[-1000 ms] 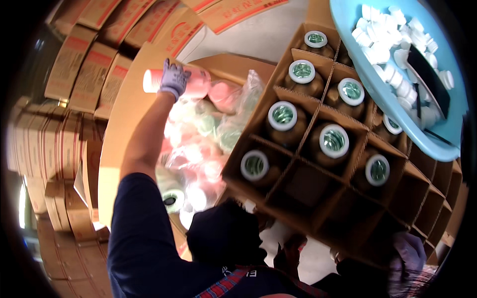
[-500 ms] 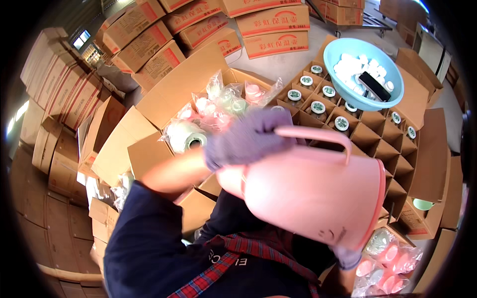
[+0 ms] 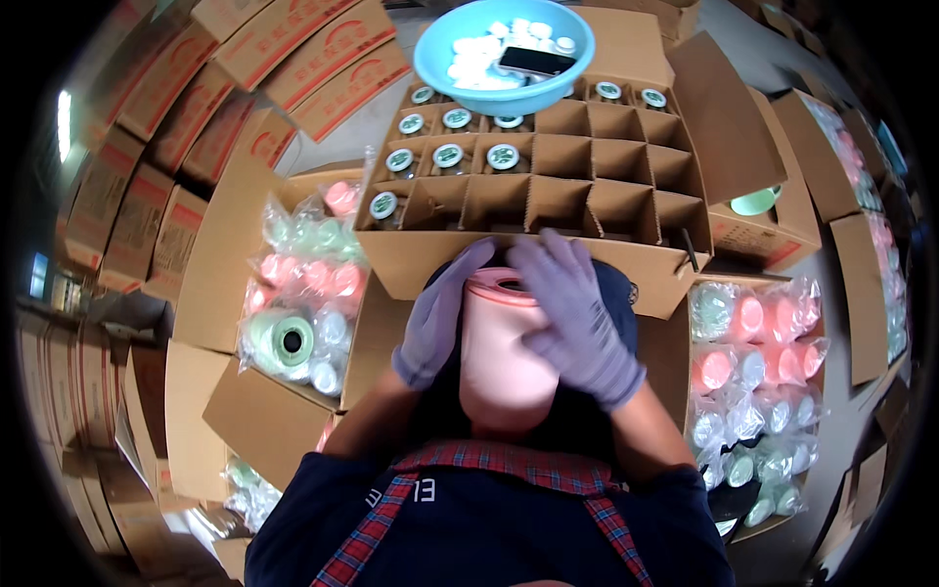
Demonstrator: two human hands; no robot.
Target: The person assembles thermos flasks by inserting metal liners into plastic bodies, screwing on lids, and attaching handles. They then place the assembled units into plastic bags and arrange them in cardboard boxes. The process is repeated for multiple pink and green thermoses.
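A pink jug stands between my legs, its ringed end with a dark opening facing up. My left hand, in a purple-grey knit glove, lies along the jug's left side with fingers stretched out. On the other side, my right hand in the same kind of glove has its fingers spread beside the rim, thumb blurred in front of the jug. Neither hand wraps around it. The jug's handle is hidden. Just beyond the hands is a divided carton with several silvery-green capped bottles in its cells.
A light-blue basin of white caps, with a black phone on top, rests on the carton's far side. Bagged pink and green parts fill open boxes at left and right. Stacked cartons rise at far left.
The jug has swung from lying sideways with its handle showing to standing in front of me, opening up. Both hands are now at its sides. My view has turned toward the right.
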